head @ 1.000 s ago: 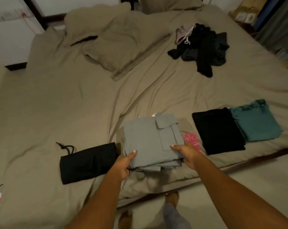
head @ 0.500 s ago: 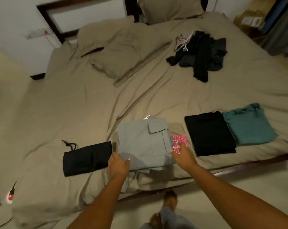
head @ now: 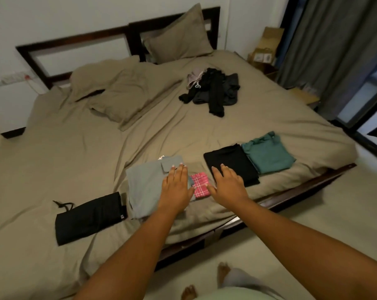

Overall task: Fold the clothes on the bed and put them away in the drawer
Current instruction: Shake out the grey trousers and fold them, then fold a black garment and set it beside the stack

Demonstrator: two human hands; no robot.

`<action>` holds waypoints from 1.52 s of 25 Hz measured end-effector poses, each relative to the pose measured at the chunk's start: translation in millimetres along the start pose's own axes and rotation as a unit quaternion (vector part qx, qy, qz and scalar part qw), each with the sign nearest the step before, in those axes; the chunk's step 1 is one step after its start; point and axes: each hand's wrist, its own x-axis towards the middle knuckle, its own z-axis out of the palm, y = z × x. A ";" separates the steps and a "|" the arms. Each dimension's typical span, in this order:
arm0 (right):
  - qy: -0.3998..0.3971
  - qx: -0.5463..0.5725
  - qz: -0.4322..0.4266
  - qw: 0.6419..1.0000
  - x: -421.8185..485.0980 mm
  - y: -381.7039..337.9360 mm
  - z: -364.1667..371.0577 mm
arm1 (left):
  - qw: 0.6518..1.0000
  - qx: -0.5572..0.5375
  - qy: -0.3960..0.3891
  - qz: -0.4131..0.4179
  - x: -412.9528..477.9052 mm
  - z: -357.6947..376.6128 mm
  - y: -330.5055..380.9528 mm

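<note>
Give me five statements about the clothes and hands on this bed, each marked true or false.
1. The left hand lies flat over the grey folded garment. True.
2. The right hand grips the pink plaid cloth. False: its fingers are straight, holding nothing; the cloth lies between the hands.
3. The teal folded garment sits right of the black folded garment. True.
4. Every garment on the bed is folded. False: a dark unfolded pile lies farther up.
5. The black drawstring piece lies atop the grey folded garment. False: it lies beside it, on the left.
</note>
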 end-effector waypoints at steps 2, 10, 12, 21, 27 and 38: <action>0.013 -0.002 0.015 1.000 -7.1 32.1 -9.8 | 1.000 0.004 -0.005 0.012 6.8 -0.5 35.6; 0.038 0.022 0.027 0.999 13.5 195.0 -73.3 | 0.999 -0.020 0.034 -0.024 78.2 6.3 182.1; 0.035 0.016 0.015 0.999 28.3 246.2 -95.6 | 0.996 -0.060 0.042 -0.050 107.5 7.7 230.9; 0.012 0.096 0.007 0.995 164.0 327.5 -144.5 | 0.971 -0.195 0.057 -0.127 244.2 4.4 323.8; -0.067 0.099 0.012 0.993 304.6 341.1 -110.7 | 0.960 -0.217 0.003 -0.178 393.8 59.3 302.8; -0.245 -0.032 -0.035 0.968 600.7 406.2 18.9 | 0.968 -0.062 -0.108 -0.216 645.3 212.3 215.0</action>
